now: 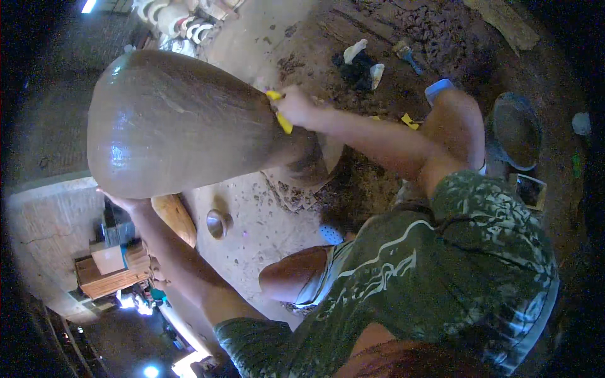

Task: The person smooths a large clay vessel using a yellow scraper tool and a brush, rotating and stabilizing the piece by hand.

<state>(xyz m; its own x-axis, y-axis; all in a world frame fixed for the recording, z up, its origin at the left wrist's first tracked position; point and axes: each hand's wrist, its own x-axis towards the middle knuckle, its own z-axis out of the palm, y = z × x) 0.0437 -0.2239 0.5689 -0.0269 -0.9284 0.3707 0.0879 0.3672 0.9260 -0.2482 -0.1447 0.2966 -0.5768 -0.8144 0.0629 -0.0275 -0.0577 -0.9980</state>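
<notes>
A large, smooth, wet brown clay pot (183, 126) fills the upper left, with its wide rounded end at the left and its narrower end toward the middle. My right hand (296, 107) is closed on a yellow scraper (285, 123), whose edge lies against the pot's narrower part. Below the wide end, my left hand (125, 200) lies along the pot's surface. Part of its fingers is hidden by the clay.
A small round bowl (216, 224) sits on the mud-spotted floor beside a wooden piece (174, 217). Farther right are black cloth (357, 69), a brush (408, 58), a yellow piece (409, 121) and a round basin (517, 132). Curved pieces (173, 19) lie piled at the top.
</notes>
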